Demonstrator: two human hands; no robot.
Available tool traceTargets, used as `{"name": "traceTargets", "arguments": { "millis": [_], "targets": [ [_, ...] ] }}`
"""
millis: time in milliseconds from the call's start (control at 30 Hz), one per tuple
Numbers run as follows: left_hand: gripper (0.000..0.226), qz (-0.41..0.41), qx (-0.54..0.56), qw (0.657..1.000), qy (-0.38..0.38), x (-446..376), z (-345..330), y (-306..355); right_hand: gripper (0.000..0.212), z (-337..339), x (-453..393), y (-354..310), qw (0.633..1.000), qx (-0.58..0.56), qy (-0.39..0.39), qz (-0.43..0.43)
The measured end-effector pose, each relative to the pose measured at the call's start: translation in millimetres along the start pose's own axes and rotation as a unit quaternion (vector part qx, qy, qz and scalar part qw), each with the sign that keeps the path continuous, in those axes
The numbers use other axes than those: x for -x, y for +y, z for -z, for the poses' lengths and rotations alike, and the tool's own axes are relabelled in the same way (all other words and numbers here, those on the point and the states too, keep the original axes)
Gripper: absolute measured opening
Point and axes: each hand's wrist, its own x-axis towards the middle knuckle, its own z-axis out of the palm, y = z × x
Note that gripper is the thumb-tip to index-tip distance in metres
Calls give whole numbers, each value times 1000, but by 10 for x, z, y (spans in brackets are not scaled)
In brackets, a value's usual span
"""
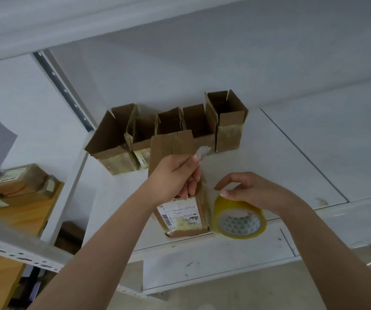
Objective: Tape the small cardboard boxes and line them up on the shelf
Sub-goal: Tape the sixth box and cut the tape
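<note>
Left hand (175,175) gripping box (180,211), right hand (249,193) on tape roll (239,220)

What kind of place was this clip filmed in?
Probably a stockroom or parcel-packing area: white metal shelving with a slotted upright, a row of open cardboard boxes, a tape roll, and labelled parcels stacked at left.

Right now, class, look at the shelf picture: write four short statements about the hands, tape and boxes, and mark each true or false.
1. The left hand grips the flattened box. True.
2. The tape roll is blue. False: it is yellow.
3. Open boxes stand in a row at the back of the shelf. True.
4. The right hand holds scissors. False: it rests on the tape roll.
</note>
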Motion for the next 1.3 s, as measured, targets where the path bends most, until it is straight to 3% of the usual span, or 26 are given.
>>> {"name": "traceTargets", "arguments": {
  "millis": [133, 233, 333, 467, 633, 867, 933, 1000, 1100, 1200, 1300],
  "targets": [
    [45, 5, -30, 999, -34, -18, 17, 11, 18, -71, -14, 93, 999, 33, 7, -17],
    [45, 40, -96, 987, -119, -57, 51, 131, 14, -18, 19, 140, 999, 21, 33, -2],
    [45, 78, -192, 953, -222, -111, 93, 345, 12, 54, 84, 146, 999, 13, 41, 9],
    [45, 136, -298, 902, -281, -187, 22, 599, 13, 77, 147, 109, 997, 28, 69, 22],
    [47, 209, -416, 837, -287, -281, -239, 705, 18, 59, 248, 50, 992, 61, 105, 42],
    [44, 174, -538, 778, -276, -284, -351, 703, 20, -23, 298, -8, 985, 89, 138, 55],
    [44, 166, -509, 795, -285, -270, -284, 707, 19, -21, 296, 12, 987, 75, 133, 47],
    [42, 175, -405, 851, -285, -248, -128, 693, 17, -22, 278, 51, 989, 61, 129, 33],
    [35, 188, -254, 930, -185, -185, 53, 590, 16, -59, 228, 119, 992, 31, 121, 13],
    [26, 110, -342, 930, -75, -140, -29, 390, 13, -121, 171, 166, 993, -1, 117, -1],
    [24, 80, -399, 913, -26, -127, -126, 285, 12, -170, 123, 215, 994, -16, 103, -19]
  ]
}}
